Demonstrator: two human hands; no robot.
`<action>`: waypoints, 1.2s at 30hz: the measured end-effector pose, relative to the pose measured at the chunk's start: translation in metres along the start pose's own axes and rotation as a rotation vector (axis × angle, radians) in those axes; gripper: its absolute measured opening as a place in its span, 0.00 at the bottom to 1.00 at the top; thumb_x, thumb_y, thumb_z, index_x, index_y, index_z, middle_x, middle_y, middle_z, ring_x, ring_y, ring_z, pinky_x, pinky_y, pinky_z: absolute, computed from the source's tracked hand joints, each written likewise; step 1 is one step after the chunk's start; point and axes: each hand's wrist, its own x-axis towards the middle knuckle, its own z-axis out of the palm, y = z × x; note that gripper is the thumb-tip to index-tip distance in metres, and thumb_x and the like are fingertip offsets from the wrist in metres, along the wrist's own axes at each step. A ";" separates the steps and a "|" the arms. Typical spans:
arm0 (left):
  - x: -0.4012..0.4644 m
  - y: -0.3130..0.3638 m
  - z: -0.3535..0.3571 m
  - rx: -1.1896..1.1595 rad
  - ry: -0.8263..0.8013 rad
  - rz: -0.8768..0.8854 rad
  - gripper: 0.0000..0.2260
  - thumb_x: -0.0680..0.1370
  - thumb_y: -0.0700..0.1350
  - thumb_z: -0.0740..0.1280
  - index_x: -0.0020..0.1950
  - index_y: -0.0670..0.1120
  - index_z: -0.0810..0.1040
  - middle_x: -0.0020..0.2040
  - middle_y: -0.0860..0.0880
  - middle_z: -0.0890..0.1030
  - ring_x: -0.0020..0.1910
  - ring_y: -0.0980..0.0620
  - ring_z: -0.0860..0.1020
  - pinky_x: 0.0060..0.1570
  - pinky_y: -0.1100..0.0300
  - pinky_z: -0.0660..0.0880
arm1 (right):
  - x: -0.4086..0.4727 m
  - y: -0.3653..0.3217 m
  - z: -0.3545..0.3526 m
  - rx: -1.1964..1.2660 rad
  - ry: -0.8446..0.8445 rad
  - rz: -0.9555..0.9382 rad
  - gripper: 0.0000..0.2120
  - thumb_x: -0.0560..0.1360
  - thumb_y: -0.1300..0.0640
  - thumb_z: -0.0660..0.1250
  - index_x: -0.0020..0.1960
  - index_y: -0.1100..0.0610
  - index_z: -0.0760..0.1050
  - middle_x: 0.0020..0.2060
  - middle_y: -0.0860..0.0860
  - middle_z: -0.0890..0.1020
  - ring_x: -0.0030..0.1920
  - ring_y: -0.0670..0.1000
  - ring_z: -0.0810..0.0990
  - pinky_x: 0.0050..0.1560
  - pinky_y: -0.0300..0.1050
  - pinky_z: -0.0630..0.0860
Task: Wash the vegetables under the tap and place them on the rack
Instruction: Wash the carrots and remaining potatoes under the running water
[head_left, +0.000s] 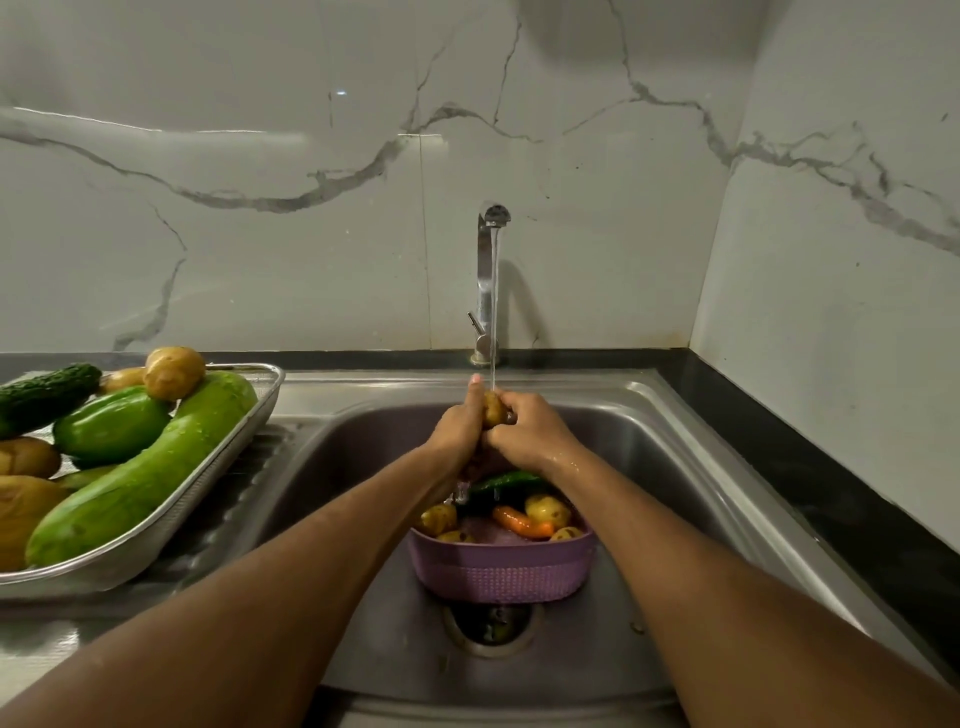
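Note:
Water runs from the steel tap (487, 270) onto a small potato (493, 408). My left hand (457, 428) and my right hand (535, 431) both grip that potato over the sink (649, 467). Below my hands a purple basket (501, 569) stands in the sink with potatoes (548, 509), a carrot (519, 521) and a dark green cucumber (511, 480). On the left drainboard a metal rack (249, 410) holds a long green gourd (140, 478), a green pepper (111, 426), a bitter gourd (44, 395) and several potatoes (174, 371).
The sink drain (491, 626) lies just in front of the basket. A black counter strip (831, 483) runs along the right and back. Marble wall panels (311, 208) close in behind and on the right.

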 end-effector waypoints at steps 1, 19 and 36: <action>0.002 -0.001 0.001 0.012 -0.002 -0.005 0.28 0.86 0.61 0.48 0.43 0.44 0.78 0.30 0.49 0.75 0.28 0.55 0.72 0.27 0.63 0.70 | 0.000 0.002 -0.001 -0.016 0.015 -0.006 0.13 0.76 0.65 0.69 0.58 0.55 0.79 0.50 0.54 0.83 0.51 0.53 0.82 0.50 0.45 0.81; 0.001 -0.006 0.003 0.014 0.015 -0.054 0.23 0.86 0.57 0.52 0.43 0.43 0.75 0.28 0.50 0.74 0.26 0.55 0.69 0.27 0.61 0.66 | -0.004 0.000 -0.004 -0.058 -0.043 0.068 0.13 0.77 0.68 0.65 0.58 0.56 0.81 0.50 0.56 0.82 0.51 0.53 0.82 0.55 0.49 0.82; 0.004 -0.008 0.008 0.070 0.038 -0.082 0.25 0.87 0.57 0.52 0.42 0.44 0.76 0.27 0.50 0.75 0.29 0.53 0.72 0.28 0.61 0.68 | -0.010 0.001 -0.003 -0.079 -0.065 0.097 0.22 0.78 0.67 0.64 0.69 0.52 0.76 0.47 0.50 0.79 0.46 0.49 0.78 0.47 0.43 0.78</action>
